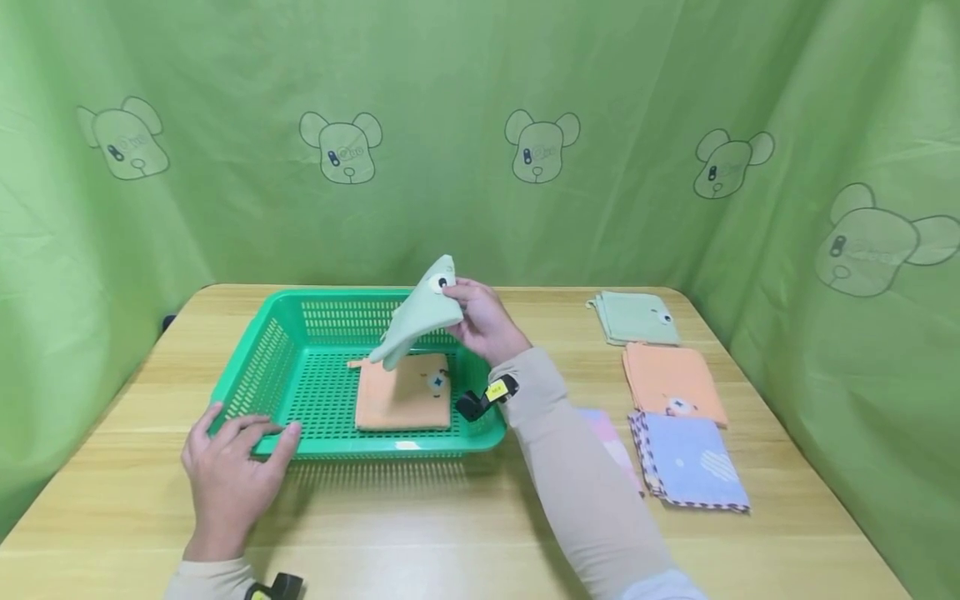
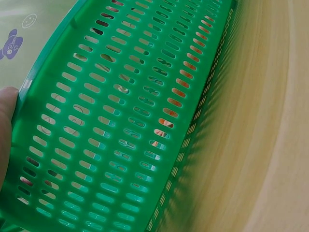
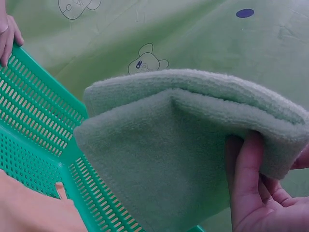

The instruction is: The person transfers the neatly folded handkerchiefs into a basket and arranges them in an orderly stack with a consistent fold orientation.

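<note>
Right hand pinches a pale green towel, folded, by its right end; thumb right by the eye patch, fingers behind. That towel is up in the air, tilted, over the right part of a green basket, lower end hanging above an orange towel. The orange towel lies folded flat on the basket floor, toward the basket's right end, loop at its back left corner, patch by its right edge. Left hand rests on the basket rim at the front left corner, fingers spread, thumb along the front side; how firm the hold is, cannot tell. Basket sits upright on the wooden table, left of centre, back side near the table's back edge. Along the table's right edge, a row of folded towels: second pale green towel near the back right corner, second orange towel just in front, then a blue towel with checked trim, touching the orange one. Pink towel just left of the blue, partly hidden by the right sleeve. Green curtain with bear-head prints surrounds the table's back and sides.
</note>
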`<action>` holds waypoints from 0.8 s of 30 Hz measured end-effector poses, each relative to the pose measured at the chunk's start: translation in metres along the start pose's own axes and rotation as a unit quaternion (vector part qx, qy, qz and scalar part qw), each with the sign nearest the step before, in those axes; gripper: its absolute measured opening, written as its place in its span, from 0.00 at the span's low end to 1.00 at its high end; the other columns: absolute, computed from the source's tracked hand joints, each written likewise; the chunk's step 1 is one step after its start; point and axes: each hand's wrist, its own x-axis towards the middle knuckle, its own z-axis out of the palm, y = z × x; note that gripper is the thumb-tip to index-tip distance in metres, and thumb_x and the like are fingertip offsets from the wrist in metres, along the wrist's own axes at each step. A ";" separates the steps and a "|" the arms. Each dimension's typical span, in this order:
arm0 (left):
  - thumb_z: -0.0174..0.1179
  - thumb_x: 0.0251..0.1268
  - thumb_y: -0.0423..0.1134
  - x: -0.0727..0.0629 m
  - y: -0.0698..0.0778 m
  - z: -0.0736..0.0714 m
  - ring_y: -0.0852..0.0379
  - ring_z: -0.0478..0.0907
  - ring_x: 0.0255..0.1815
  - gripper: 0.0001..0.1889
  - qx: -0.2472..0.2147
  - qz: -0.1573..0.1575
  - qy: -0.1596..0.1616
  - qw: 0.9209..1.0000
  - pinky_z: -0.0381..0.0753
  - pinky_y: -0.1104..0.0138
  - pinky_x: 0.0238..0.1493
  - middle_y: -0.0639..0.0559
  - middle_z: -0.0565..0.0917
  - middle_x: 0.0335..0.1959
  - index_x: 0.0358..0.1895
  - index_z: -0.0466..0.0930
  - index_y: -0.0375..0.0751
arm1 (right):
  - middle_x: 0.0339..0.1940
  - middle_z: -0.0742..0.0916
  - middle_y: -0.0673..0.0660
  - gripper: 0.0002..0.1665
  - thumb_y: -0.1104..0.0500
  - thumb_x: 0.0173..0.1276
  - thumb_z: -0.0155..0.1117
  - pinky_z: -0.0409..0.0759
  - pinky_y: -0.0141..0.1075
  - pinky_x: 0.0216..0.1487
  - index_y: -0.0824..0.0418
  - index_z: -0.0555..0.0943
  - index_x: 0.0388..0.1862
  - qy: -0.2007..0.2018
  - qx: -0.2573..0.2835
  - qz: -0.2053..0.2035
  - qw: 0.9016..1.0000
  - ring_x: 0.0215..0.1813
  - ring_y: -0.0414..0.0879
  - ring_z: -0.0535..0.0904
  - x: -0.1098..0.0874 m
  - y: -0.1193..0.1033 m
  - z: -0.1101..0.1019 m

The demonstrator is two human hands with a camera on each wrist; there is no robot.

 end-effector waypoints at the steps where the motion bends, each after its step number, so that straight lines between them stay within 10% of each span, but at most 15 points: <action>1: 0.64 0.54 0.50 0.000 0.000 0.000 0.29 0.62 0.64 0.18 0.000 0.000 0.000 1.000 0.49 0.35 0.62 0.37 0.85 0.36 0.27 0.85 0.35 | 0.65 0.71 0.64 0.29 0.66 0.72 0.50 0.81 0.36 0.48 0.66 0.62 0.71 0.003 0.001 0.001 1.000 0.56 0.53 0.77 0.000 0.001 0.001; 14: 0.63 0.54 0.50 -0.001 0.000 0.002 0.29 0.62 0.64 0.18 0.000 -0.001 -0.002 1.000 0.49 0.35 0.62 0.37 0.85 0.35 0.26 0.85 0.35 | 0.55 0.76 0.62 0.26 0.66 0.73 0.48 0.82 0.30 0.37 0.68 0.62 0.69 -0.020 0.007 0.007 1.000 0.39 0.45 0.81 0.001 0.009 0.011; 24: 0.64 0.54 0.50 -0.001 0.000 0.001 0.29 0.62 0.63 0.18 -0.001 -0.001 0.001 1.000 0.50 0.35 0.62 0.37 0.85 0.36 0.27 0.85 0.35 | 0.60 0.74 0.64 0.28 0.68 0.72 0.47 0.82 0.33 0.42 0.69 0.60 0.70 -0.033 -0.011 0.021 0.999 0.46 0.49 0.80 0.006 0.019 0.015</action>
